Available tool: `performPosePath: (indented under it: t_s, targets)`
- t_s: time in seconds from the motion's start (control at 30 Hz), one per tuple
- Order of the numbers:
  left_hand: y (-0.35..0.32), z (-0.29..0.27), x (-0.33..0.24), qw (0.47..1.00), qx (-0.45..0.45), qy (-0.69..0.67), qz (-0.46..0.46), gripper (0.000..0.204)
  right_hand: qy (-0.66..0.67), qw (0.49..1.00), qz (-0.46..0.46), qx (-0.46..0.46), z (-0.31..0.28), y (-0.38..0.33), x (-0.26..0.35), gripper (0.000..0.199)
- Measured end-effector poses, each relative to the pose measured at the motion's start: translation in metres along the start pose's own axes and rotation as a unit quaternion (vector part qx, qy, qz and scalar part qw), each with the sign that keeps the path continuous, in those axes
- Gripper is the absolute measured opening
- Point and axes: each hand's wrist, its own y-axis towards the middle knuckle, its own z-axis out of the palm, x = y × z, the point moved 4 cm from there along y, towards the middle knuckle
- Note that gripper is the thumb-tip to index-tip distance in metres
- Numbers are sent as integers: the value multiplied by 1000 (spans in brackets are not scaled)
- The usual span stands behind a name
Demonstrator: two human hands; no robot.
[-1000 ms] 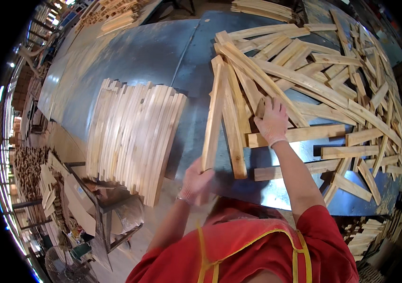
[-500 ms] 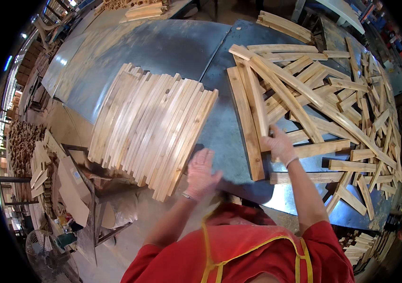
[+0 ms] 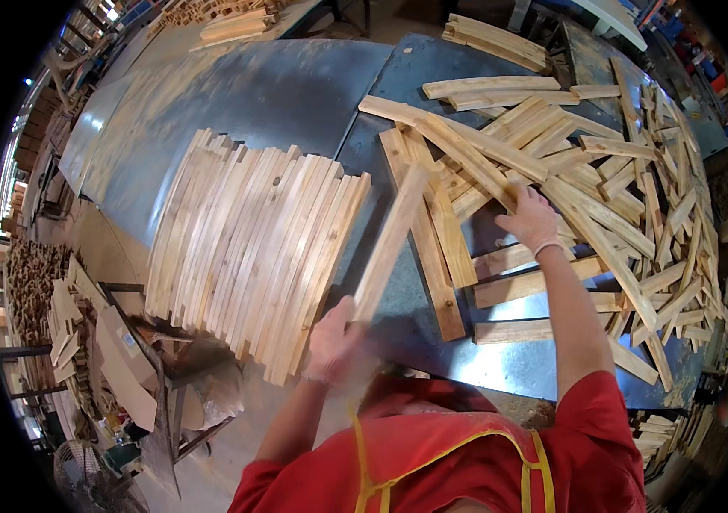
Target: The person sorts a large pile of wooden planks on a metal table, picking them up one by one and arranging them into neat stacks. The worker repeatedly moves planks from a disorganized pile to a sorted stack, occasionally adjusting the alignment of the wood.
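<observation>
My left hand (image 3: 330,340) grips the near end of a long pale wooden slat (image 3: 391,242) and holds it lifted over the metal table (image 3: 278,94). The slat points away from me, just right of a neat row of slats (image 3: 248,244) laid side by side. My right hand (image 3: 532,219) rests palm down on the loose heap of slats (image 3: 569,171) at the right, its fingers spread over one slat. Both hands wear light gloves.
A small stack of slats (image 3: 494,40) lies at the table's far edge, another (image 3: 235,26) beyond the far left. Wood scraps and cardboard (image 3: 82,333) pile up on the floor to my left. More offcuts (image 3: 659,432) lie at the lower right.
My left hand was bare near the table edge; it now holds a slat lifted beside the neat row. My right hand stayed on the heap. The view has shifted.
</observation>
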Motion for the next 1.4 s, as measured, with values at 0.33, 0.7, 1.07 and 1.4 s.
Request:
performPosePath:
  t_s: [0.33, 0.7, 1.07, 1.4]
  targets:
    - [9, 22, -41, 981, -137, 116, 75, 83, 183, 972, -118, 85, -22, -62, 97, 85]
    - [9, -1, -60, 961, -129, -243, 7, 51, 365, 921, -65, 121, 35, -92, 163, 93]
    - [0, -6, 54, 942, -207, 250, 79, 73, 383, 916, 64, 101, 98, -175, 217, 97]
    - [-9, -4, 39, 911, -181, 314, 198, 76, 118, 979, -158, -50, 26, -135, 211, 58]
